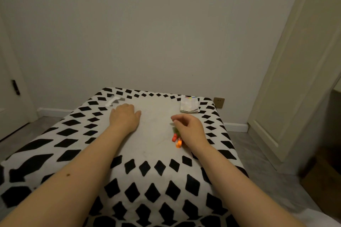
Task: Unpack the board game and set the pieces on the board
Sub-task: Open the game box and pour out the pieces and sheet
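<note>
A person's left hand (pixel 124 117) lay flat, fingers straight, on the plain middle of a table (pixel 153 169) covered in a black-and-white diamond cloth, while the right hand (pixel 188 128), fingers curled as if pinching something small, hovered over a cluster of game pieces (pixel 176 139) toward the table's right edge; whether it held one could not be told. The folded board (pixel 189 104) sat unopened near the far right corner, a torn wrapper (pixel 114 101) near the far left. The orange and green pieces looked light, hard and smooth plastic, likely to roll or tip, best pinched by their sides; the thin, limp board would lift by an edge.
</note>
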`<action>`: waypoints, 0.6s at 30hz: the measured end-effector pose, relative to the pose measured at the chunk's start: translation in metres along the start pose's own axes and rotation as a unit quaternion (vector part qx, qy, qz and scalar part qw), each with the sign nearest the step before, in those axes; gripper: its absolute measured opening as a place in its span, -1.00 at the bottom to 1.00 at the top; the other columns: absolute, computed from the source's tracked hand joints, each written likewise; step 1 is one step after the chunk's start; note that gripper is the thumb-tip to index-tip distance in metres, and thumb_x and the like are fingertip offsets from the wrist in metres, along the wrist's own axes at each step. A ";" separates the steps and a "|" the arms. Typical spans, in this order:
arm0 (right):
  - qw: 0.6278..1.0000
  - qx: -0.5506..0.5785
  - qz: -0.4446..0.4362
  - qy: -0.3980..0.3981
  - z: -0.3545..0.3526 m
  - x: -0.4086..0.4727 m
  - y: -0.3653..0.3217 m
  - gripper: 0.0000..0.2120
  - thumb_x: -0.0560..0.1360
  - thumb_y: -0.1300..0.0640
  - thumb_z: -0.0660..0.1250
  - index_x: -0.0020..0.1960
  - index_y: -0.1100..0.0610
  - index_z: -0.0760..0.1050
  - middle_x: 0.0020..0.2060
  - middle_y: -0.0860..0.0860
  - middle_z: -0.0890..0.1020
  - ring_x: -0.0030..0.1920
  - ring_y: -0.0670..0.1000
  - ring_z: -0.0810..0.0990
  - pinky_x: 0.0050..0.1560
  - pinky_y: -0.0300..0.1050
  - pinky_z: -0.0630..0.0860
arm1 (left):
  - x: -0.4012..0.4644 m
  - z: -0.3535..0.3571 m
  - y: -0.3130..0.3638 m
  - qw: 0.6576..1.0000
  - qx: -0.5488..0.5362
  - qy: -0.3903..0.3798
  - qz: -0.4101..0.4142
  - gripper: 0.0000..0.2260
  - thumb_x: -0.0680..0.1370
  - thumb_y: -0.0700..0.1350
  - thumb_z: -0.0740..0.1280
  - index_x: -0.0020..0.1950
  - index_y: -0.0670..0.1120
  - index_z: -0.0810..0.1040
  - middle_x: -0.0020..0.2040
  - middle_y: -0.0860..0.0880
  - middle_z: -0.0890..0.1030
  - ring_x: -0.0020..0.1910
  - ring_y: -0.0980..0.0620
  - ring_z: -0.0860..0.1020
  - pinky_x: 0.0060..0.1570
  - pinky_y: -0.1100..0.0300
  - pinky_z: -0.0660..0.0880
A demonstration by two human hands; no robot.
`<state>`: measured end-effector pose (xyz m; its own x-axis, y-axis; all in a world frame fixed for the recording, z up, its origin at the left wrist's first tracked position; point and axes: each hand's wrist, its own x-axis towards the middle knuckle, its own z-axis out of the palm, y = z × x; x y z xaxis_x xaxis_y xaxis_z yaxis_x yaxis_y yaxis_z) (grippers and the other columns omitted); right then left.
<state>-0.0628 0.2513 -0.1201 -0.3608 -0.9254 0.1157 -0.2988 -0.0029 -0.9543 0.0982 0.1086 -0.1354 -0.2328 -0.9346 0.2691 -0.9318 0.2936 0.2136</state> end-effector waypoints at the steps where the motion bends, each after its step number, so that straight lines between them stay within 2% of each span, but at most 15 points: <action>1: 1.000 -0.010 0.002 -0.016 0.001 -0.002 -0.001 -0.80 0.57 0.21 0.21 0.12 0.10 0.55 -0.04 0.03 0.59 -0.40 -0.11 0.53 -0.39 -0.29 0.55 | 0.008 0.002 -0.005 1.000 0.005 -0.015 -0.006 -0.56 0.60 0.11 0.03 0.19 -0.21 0.46 0.21 -0.20 0.52 0.18 -0.17 0.48 0.24 -0.07 0.38; 3: 0.999 -0.033 0.007 -0.032 0.001 -0.002 -0.001 -0.82 0.56 0.20 0.23 0.09 0.06 0.56 -0.12 -0.04 0.57 -0.42 -0.11 0.52 -0.40 -0.27 0.54 | 0.021 0.004 -0.010 0.999 0.021 -0.044 -0.017 -0.49 0.59 0.17 0.01 0.28 -0.20 0.41 0.32 -0.20 0.44 0.31 -0.18 0.39 0.37 -0.15 0.24; 7: 0.998 -0.052 0.012 -0.044 0.001 0.000 -0.001 -0.82 0.55 0.19 0.25 0.07 0.03 0.57 -0.16 -0.11 0.54 -0.40 -0.12 0.51 -0.39 -0.32 0.54 | 0.036 0.006 -0.019 0.997 0.025 -0.066 -0.024 -0.39 0.57 0.24 -0.05 0.46 -0.14 0.23 0.51 -0.14 0.20 0.50 -0.13 0.12 0.44 -0.22 0.00; 11: 0.997 -0.063 0.008 -0.046 0.000 0.002 0.000 -0.82 0.55 0.17 0.25 0.09 0.01 0.56 -0.13 -0.12 0.54 -0.39 -0.13 0.51 -0.36 -0.36 0.54 | 0.040 0.010 -0.023 0.997 -0.016 -0.065 -0.031 -0.36 0.57 0.26 -0.09 0.54 -0.08 0.02 0.57 -0.08 -0.03 0.54 -0.06 -0.09 0.46 -0.19 -0.14; 13: 0.997 -0.069 0.005 -0.045 0.000 0.003 -0.001 -0.82 0.55 0.17 0.25 0.09 0.02 0.56 -0.15 -0.12 0.54 -0.39 -0.13 0.51 -0.36 -0.35 0.54 | 0.038 0.010 -0.022 0.999 -0.029 -0.024 -0.022 -0.38 0.58 0.23 -0.05 0.54 -0.09 0.04 0.56 -0.11 -0.01 0.54 -0.09 -0.06 0.47 -0.17 -0.11; 15: 0.997 -0.070 0.004 -0.044 0.000 0.003 -0.001 -0.83 0.55 0.17 0.25 0.08 0.03 0.57 -0.17 -0.12 0.54 -0.40 -0.13 0.51 -0.37 -0.36 0.54 | 0.033 0.010 -0.019 0.999 -0.025 0.030 0.005 -0.44 0.59 0.16 0.02 0.50 -0.12 0.15 0.54 -0.16 0.10 0.53 -0.14 0.03 0.48 -0.15 -0.02; 18: 0.997 -0.066 0.001 -0.042 0.001 0.001 -0.001 -0.83 0.56 0.18 0.24 0.07 0.04 0.57 -0.16 -0.11 0.55 -0.40 -0.13 0.51 -0.41 -0.37 0.53 | 0.019 0.006 -0.015 0.996 -0.022 0.071 0.048 -0.51 0.60 0.06 0.10 0.44 -0.19 0.28 0.47 -0.22 0.26 0.47 -0.19 0.17 0.46 -0.08 0.09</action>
<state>-0.0624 0.2502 -0.1190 -0.2879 -0.9539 0.0842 -0.4129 0.0443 -0.9097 0.1062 0.0857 -0.1391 -0.2765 -0.8648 0.4192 -0.8933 0.3921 0.2197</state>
